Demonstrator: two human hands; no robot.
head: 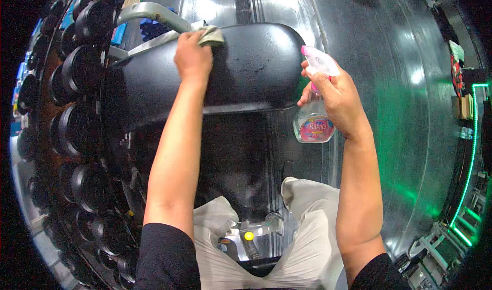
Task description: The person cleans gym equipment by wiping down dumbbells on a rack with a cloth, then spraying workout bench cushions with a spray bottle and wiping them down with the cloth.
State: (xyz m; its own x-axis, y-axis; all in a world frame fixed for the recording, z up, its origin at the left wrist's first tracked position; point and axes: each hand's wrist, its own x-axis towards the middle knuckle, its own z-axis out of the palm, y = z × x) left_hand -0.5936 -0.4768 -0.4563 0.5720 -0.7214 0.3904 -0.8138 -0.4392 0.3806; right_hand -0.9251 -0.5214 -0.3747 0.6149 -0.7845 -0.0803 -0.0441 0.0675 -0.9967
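My left hand (193, 57) presses a folded pale cloth (212, 36) against the far edge of a black padded bench (250, 67). Short creases or scuffs mark the bench's upholstery right of that hand. My right hand (338, 94) grips a clear spray bottle (313, 126) by its neck, just off the bench's rounded right end. The bottle has a white and pink trigger head (319, 62) and a pink Rapika label. Its nozzle points left, over the bench; the finger on the trigger is mostly hidden.
Black dumbbells (82, 71) fill a rack along the left. A grey metal bar (153, 15) curves up behind the bench. Between my knees are a metal frame (261, 227) and a yellow knob (249, 236). Gym machines (434, 251) and a green light strip (469, 167) stand far right.
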